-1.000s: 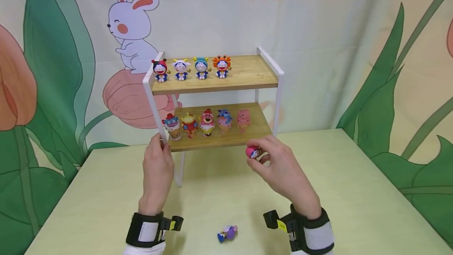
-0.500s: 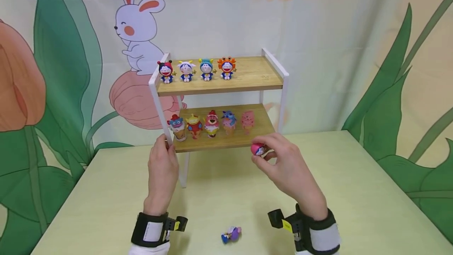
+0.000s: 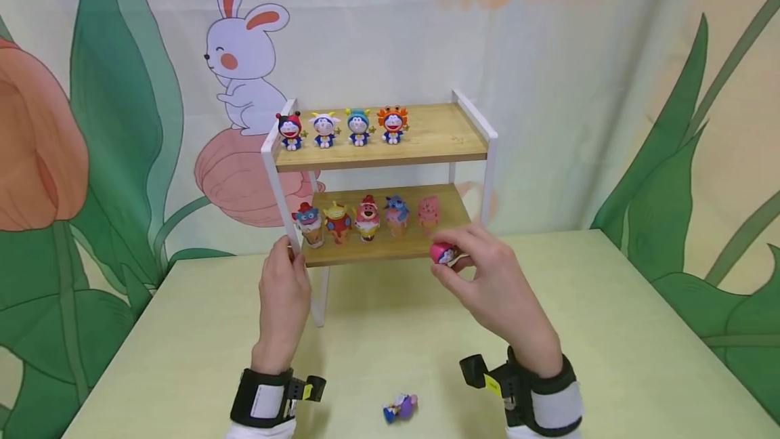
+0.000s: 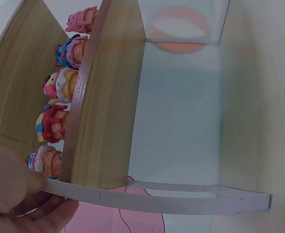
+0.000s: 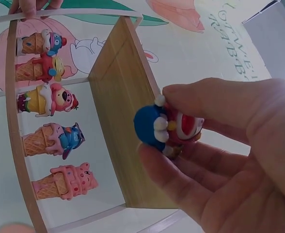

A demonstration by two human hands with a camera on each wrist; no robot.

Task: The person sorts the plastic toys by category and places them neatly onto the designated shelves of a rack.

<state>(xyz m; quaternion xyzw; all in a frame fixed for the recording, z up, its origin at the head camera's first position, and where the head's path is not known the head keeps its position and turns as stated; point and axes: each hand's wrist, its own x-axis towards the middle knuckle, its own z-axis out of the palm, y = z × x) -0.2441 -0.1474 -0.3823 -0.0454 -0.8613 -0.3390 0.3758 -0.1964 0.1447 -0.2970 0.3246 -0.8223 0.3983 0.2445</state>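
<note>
My left hand (image 3: 283,303) grips the white left upright of a two-tier wooden shelf rack (image 3: 439,133), at the height of the lower board. Thumb and fingers lie around that white frame (image 4: 181,200) in the left wrist view. Before the lower board's right front edge, my right hand (image 3: 502,290) pinches a small figurine (image 3: 443,253) with a pink hood. Seen from the right wrist, this figurine (image 5: 151,128) has a blue base and white feet, held between thumb and fingers. Another figurine (image 3: 400,408), purple and blue, lies on its side on the table.
Several hooded figurines (image 3: 358,129) stand in a row on the upper board's left part. Ice-cream-cone figurines (image 3: 367,219) line the lower board, a pink one (image 3: 428,214) rightmost. A printed cloth (image 3: 548,87) hangs behind the pale table (image 3: 609,330).
The head view has shifted a little, so the scene sits further right. My right hand, still pinching the figurine, has risen slightly relative to the lower board. My left hand keeps its grip.
</note>
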